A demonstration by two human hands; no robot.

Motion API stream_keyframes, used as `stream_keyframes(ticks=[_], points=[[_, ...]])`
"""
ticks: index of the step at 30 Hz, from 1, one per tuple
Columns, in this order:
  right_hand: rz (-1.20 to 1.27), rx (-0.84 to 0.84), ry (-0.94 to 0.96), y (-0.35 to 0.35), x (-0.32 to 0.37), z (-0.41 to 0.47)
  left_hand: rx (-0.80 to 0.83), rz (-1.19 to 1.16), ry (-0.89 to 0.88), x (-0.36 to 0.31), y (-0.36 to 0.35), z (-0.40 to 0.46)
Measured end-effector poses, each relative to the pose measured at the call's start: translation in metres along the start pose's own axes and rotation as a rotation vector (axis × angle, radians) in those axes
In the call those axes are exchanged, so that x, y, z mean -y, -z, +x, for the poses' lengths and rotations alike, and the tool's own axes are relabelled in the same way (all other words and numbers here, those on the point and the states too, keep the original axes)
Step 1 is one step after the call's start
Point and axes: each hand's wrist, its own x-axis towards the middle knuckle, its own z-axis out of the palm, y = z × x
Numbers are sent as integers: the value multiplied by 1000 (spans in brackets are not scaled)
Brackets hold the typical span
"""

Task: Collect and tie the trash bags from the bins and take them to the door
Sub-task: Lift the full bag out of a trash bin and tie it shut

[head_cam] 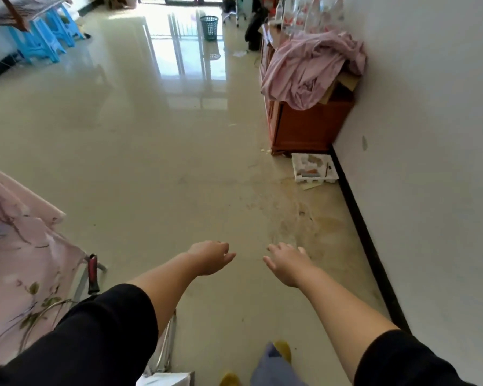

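Floor point(151, 162) stretched ahead; cabinet point(310, 126) stood at the wall. Bin point(209, 27) stood far beyond the cabinet, no bag visible. Left hand point(211, 257) and right hand point(287, 264) hung empty, fingers loosely spread. Best approach: walk to bin, gather liner rim evenly.

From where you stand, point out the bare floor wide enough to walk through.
Open floor runs between the blue stools and the wooden cabinet, up to the green bin. Crowded along the wall: foam tray and stained patch.
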Motion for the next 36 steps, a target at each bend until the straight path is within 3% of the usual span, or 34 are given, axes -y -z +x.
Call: stream_keyframes(ticks=[9,23,36], points=[[-94,77,100,54,28,132,19,-58,128,76,53,78],[-208,97,169,218,17,369,-79,-304,243,165,190,272],[-175,69,207,393,109,645,-65,-322,260,355,356,487]])
